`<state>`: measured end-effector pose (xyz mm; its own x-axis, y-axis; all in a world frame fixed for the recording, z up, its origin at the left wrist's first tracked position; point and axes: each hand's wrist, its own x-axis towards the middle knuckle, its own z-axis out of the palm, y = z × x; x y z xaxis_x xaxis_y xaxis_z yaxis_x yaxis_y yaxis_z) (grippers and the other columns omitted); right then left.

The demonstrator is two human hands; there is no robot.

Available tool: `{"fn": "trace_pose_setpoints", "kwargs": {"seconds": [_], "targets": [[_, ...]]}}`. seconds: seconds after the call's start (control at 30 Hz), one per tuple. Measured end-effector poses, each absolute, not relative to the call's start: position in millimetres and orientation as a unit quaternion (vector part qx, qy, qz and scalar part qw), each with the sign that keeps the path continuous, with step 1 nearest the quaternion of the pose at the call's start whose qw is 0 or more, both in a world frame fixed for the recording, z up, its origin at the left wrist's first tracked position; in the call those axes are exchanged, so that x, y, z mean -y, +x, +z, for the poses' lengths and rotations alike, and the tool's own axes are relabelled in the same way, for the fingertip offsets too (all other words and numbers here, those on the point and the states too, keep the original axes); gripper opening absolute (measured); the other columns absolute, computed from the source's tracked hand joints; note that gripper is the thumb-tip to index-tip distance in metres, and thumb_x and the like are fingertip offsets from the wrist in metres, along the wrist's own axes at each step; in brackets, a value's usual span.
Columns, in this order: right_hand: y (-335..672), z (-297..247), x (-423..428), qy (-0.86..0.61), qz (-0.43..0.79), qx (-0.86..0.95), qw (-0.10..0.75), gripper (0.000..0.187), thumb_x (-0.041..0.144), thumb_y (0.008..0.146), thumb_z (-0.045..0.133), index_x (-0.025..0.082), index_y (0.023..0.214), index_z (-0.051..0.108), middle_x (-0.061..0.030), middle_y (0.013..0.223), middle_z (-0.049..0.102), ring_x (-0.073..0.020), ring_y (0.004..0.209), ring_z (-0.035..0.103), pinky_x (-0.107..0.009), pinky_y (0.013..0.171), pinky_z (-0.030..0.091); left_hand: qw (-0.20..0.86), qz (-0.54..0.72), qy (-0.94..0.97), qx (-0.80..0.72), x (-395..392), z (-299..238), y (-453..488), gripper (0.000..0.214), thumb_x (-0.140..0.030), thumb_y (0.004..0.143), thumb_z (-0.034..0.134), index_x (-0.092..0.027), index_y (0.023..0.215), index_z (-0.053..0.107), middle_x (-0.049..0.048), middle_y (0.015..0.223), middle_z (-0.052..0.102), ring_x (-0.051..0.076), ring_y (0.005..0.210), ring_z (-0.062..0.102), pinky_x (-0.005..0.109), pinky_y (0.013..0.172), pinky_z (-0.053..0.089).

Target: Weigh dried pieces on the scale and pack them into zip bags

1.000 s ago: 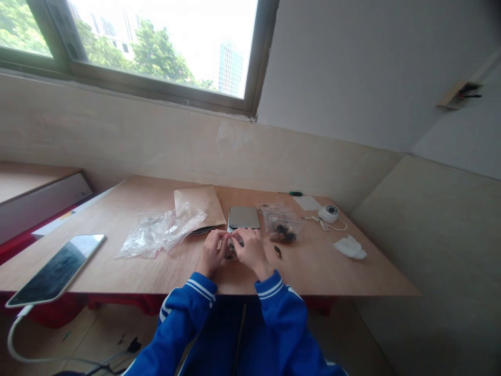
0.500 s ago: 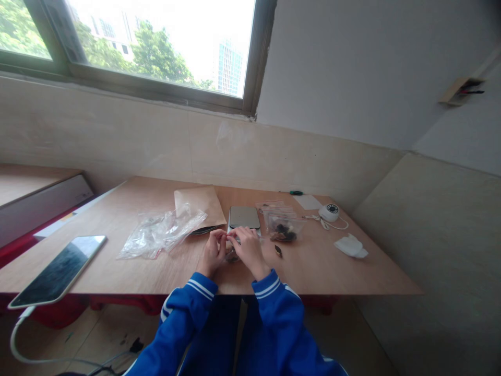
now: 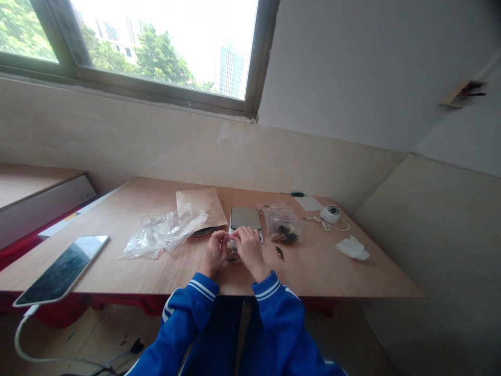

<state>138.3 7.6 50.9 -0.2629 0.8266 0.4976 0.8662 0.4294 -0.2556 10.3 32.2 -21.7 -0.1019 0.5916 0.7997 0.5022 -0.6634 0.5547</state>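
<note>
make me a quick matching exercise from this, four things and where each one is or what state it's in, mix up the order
1. phone
2. small clear bag
3. brown envelope
4. scale

A. partly covered by loose clear plastic
B. between the left hand and the right hand
C. directly beyond both hands
D. plugged into a white cable

Pairs: 1-D, 2-B, 3-A, 4-C

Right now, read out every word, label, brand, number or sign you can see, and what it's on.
No text can be read.
Grey panel at far left: small dark marks, too small to read.
Scale: no legible lettering; front partly hidden.
Small clear bag between left hand and right hand: print, if any, too small to tell.
</note>
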Motion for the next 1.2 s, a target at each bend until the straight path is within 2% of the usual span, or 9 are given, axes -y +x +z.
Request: {"fn": "trace_pose_setpoints", "kwargs": {"seconds": [0.1,0.17,0.33,0.53,0.67,0.83,1.03,1.13,1.2], "targets": [[144,52,-8,-0.53,-0.018,0.796,0.291,0.019,0.034,0.094,0.047,0.021,0.095,0.061,-0.0023,0.088,0.067,-0.0185,0.084,0.055,-0.03,0.074,0.032,0.043,0.618,0.669,-0.411,-32,-22,10,0.008,-0.023,0.09,0.044,-0.02,0.096,0.048,0.0011,0.081,0.06,0.013,0.071,0.061,0.027,0.065,0.051],[149,53,-9,-0.526,-0.013,0.804,0.275,0.021,0.036,0.094,0.047,0.022,0.092,0.063,-0.0017,0.087,0.069,-0.0181,0.083,0.056,-0.029,0.073,0.032,0.052,0.617,0.669,-0.411,-32,-22,10,0.009,-0.024,0.09,0.044,-0.019,0.098,0.047,0.0016,0.082,0.06,0.013,0.072,0.062,0.027,0.065,0.051],[157,51,-11,-0.523,-0.009,0.813,0.254,0.018,0.024,0.093,0.05,0.025,0.085,0.067,0.0,0.082,0.071,-0.0171,0.08,0.057,-0.029,0.073,0.032,0.091,0.636,0.644,-0.415,-31,-22,11,0.017,-0.028,0.091,0.045,-0.02,0.105,0.044,0.0024,0.085,0.06,0.012,0.072,0.062,0.026,0.063,0.052],[156,49,-8,-0.523,-0.013,0.794,0.31,0.023,0.012,0.092,0.047,0.021,0.08,0.065,-0.0012,0.079,0.071,-0.0165,0.075,0.059,-0.03,0.078,0.032,0.156,0.632,0.636,-0.414,-28,-7,9,0.034,-0.032,0.088,0.053,-0.02,0.118,0.044,0.001,0.079,0.06,0.014,0.074,0.061,0.028,0.069,0.049],[156,52,-6,-0.513,-0.011,0.809,0.288,0.02,0.019,0.094,0.048,0.022,0.085,0.066,-0.0012,0.083,0.072,-0.0168,0.077,0.059,-0.03,0.076,0.032,0.183,0.577,0.686,-0.403,-26,0,8,0.019,-0.03,0.088,0.051,-0.021,0.104,0.058,0.004,0.09,0.064,0.016,0.084,0.062,0.03,0.076,0.049],[167,55,-4,-0.517,0.022,0.806,0.288,0.014,0.028,0.092,0.052,0.025,0.094,0.066,0.0006,0.092,0.072,-0.0171,0.083,0.059,-0.028,0.075,0.034,0.122,0.562,0.713,-0.401,-26,-2,8,0.016,-0.026,0.089,0.048,-0.021,0.083,0.061,0.0025,0.077,0.063,0.016,0.075,0.059,0.029,0.07,0.047],[177,48,-7,-0.562,0.015,0.778,0.28,0.019,0.018,0.09,0.054,0.023,0.075,0.066,0.0008,0.076,0.072,-0.0168,0.074,0.06,-0.028,0.074,0.032,0.102,0.561,0.709,-0.415,-27,-6,7,0.017,-0.027,0.09,0.047,-0.02,0.082,0.061,0.002,0.075,0.061,0.015,0.072,0.057,0.027,0.069,0.046],[176,45,-6,-0.564,0.018,0.771,0.295,0.023,0.017,0.092,0.051,0.023,0.076,0.066,0.0013,0.073,0.072,-0.0152,0.069,0.061,-0.028,0.075,0.031,0.107,0.557,0.709,-0.419,-27,-5,7,0.018,-0.028,0.09,0.047,-0.019,0.083,0.061,0.0024,0.076,0.061,0.014,0.073,0.058,0.026,0.07,0.046],[176,45,-4,-0.555,0.032,0.773,0.307,0.024,0.02,0.093,0.048,0.024,0.08,0.067,0.0013,0.078,0.073,-0.0154,0.072,0.063,-0.028,0.075,0.032,0.113,0.561,0.7,-0.426,-26,-5,7,0.02,-0.03,0.09,0.047,-0.018,0.083,0.06,0.0024,0.076,0.061,0.014,0.073,0.059,0.025,0.069,0.046]]}}
